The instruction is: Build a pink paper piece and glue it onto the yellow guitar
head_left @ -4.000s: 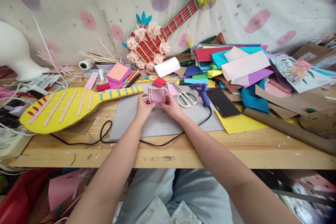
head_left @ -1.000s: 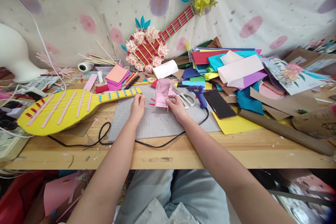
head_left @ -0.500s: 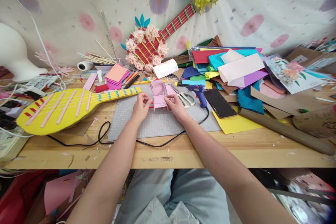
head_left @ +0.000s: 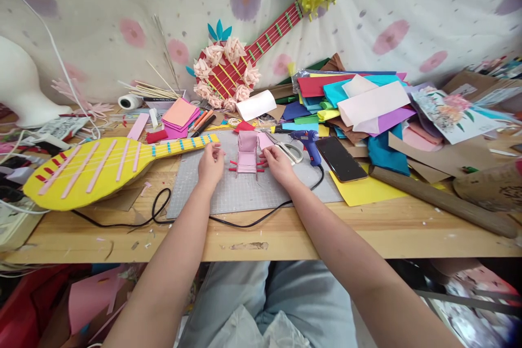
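A small pink card chair (head_left: 247, 153) stands upright on the grey cutting mat (head_left: 196, 190). Thin red rods (head_left: 233, 166) stick out from both its sides. My left hand (head_left: 211, 164) is apart from the chair on its left, fingers loosely bent with nothing visible in them. To the right, my right hand (head_left: 279, 164) has its fingertips beside the ends of the red rods; whether they touch is hard to make out. It appears to hold nothing. Behind that hand lie scissors (head_left: 294, 152) with pale handles, partly hidden.
A blue glue gun (head_left: 310, 147) with a black cord (head_left: 244, 225) and a phone (head_left: 341, 159) lie right. A yellow card lute (head_left: 89, 174) is left. A red flowered one (head_left: 228, 79) leans behind. Coloured sheets (head_left: 367, 98) pile up near a brown tube (head_left: 440, 199).
Both hands have drawn back from the pink chair, the left one leftward and the right one slightly rightward. The chair now stands free, its red rods showing, with a red piece visible behind it.
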`<state>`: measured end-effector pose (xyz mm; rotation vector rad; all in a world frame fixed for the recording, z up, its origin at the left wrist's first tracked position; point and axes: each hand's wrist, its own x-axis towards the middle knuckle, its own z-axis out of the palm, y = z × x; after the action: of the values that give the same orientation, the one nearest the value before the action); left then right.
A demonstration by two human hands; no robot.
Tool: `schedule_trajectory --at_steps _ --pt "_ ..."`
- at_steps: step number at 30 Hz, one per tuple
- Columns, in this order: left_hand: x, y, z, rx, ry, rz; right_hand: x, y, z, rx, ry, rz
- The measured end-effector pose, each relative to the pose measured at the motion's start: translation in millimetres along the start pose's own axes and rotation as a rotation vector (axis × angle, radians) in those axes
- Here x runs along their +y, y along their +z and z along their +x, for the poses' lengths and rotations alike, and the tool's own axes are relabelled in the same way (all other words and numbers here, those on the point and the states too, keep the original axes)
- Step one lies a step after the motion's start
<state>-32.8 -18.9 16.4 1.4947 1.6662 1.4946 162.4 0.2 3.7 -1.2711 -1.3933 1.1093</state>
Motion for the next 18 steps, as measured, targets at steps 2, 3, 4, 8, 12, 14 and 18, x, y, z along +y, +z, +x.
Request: schedule_trajectory --at_steps 2,3,4,8,12,14,18 --pt "-3 -4 5 0.113 -0.008 -0.041 0 -1 0 0.027 -0.021 -0.009" --pt "-5 -6 7 0.18 -0.014 -0.057 0 -2 0 0.045 -0.033 -0.025" --pt "-7 -8 10 0.258 -0.024 -0.068 0 -3 0 0.067 -0.047 -0.047" --pt "-12 -15 15 0.517 -0.063 -0.061 0 -6 0 0.108 -0.071 -0.093" --pt "-11 -16 13 0.494 -0.026 -0.024 0 -7 1 0.053 -0.06 -0.099" --pt "-11 -15 13 0.433 -0.024 -0.027 -1 -8 0 0.043 -0.081 -0.135" --pt "-18 -11 16 0.322 -0.061 -0.105 -6 -9 -4 0.014 -0.099 -0.236"
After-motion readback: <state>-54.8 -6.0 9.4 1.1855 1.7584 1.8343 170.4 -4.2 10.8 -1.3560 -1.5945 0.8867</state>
